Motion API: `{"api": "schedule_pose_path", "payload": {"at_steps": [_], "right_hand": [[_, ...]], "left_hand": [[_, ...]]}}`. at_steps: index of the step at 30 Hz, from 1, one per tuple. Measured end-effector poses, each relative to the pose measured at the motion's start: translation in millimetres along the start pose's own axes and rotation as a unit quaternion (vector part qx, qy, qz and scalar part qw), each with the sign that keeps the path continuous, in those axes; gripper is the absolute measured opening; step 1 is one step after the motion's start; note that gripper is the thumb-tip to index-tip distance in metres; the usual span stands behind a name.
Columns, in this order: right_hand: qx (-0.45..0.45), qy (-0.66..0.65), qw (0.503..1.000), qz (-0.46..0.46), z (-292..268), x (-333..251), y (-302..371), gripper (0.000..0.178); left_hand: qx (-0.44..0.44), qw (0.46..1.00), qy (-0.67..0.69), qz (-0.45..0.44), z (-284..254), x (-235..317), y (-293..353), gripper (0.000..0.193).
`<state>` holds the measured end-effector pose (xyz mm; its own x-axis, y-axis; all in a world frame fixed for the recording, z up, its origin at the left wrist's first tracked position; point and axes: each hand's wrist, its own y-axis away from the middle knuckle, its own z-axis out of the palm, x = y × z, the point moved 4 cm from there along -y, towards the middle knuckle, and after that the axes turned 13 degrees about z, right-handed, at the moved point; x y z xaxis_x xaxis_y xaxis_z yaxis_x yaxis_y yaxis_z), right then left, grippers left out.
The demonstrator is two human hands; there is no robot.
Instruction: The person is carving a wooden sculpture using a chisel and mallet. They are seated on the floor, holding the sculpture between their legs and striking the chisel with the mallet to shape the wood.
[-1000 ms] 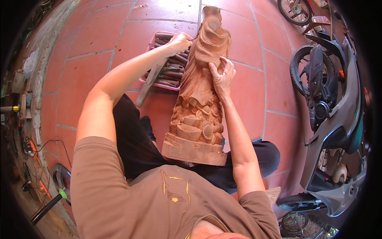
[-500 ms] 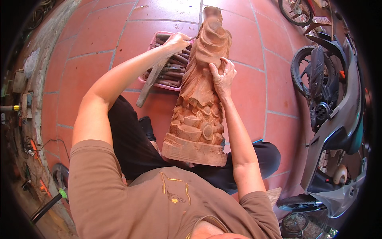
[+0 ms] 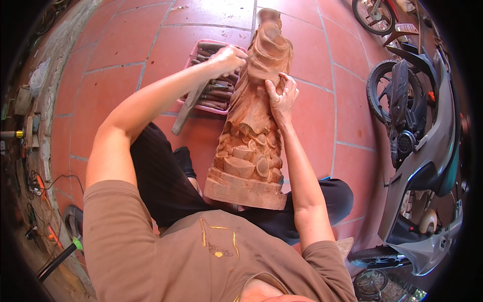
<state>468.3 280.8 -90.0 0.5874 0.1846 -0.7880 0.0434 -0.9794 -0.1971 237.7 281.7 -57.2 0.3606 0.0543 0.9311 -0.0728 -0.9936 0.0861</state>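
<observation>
A carved wooden statue [image 3: 256, 110] lies lengthwise before me, its stepped base near my lap and its narrow top at the far end. Along its right side rests my right hand [image 3: 283, 98], thumb and fingers spread against the wood. My left hand [image 3: 229, 60] is closed in a pinch by the statue's upper left edge, above a pink basket [image 3: 206, 109]. Whatever those fingers hold is too hidden and small to name. Several wooden-handled tools [image 3: 216, 93] fill the basket. A long greyish wooden bar [image 3: 188, 108] leans across its near left side.
Red floor tiles [image 3: 110, 95] with pale joints surround me. A grey motorbike [image 3: 412, 156] stands at the right, with another wheel [image 3: 374, 15] at the far right. Along the left wall are cables and orange-handled items [image 3: 53, 234]. A black bar with a green band [image 3: 75, 244] lies lower left.
My left hand has moved slightly right and nearer to me, and its wrist has turned. The right hand and the statue stay where they were.
</observation>
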Motion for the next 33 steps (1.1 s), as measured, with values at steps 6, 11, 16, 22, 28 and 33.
{"api": "schedule_pose_path", "payload": {"at_steps": [6, 11, 16, 22, 28, 33], "right_hand": [[-0.008, -0.017, 1.000, 0.003, 1, -9, -1, 0.063], [0.001, -0.007, 1.000, -0.009, 2, 3, -3, 0.062], [0.007, -0.007, 1.000, -0.007, 0, 1, -2, 0.062], [-0.002, -0.003, 1.000, -0.008, 1, -3, -3, 0.062], [-0.014, -0.008, 1.000, -0.013, 5, -1, -4, 0.060], [-0.014, -0.003, 1.000, -0.007, 2, 2, -2, 0.060]], "left_hand": [[0.082, 0.996, -0.014, 0.022, -12, -46, -46, 0.033], [0.059, 0.994, -0.077, 0.059, 7, -19, -35, 0.033], [-0.036, 0.997, -0.053, 0.051, 10, 3, 8, 0.035], [0.068, 0.993, -0.091, 0.038, -18, -28, -36, 0.036], [0.059, 0.985, -0.154, 0.058, 0, -31, -53, 0.035], [0.029, 0.967, -0.192, 0.167, 6, -13, -4, 0.034]]}}
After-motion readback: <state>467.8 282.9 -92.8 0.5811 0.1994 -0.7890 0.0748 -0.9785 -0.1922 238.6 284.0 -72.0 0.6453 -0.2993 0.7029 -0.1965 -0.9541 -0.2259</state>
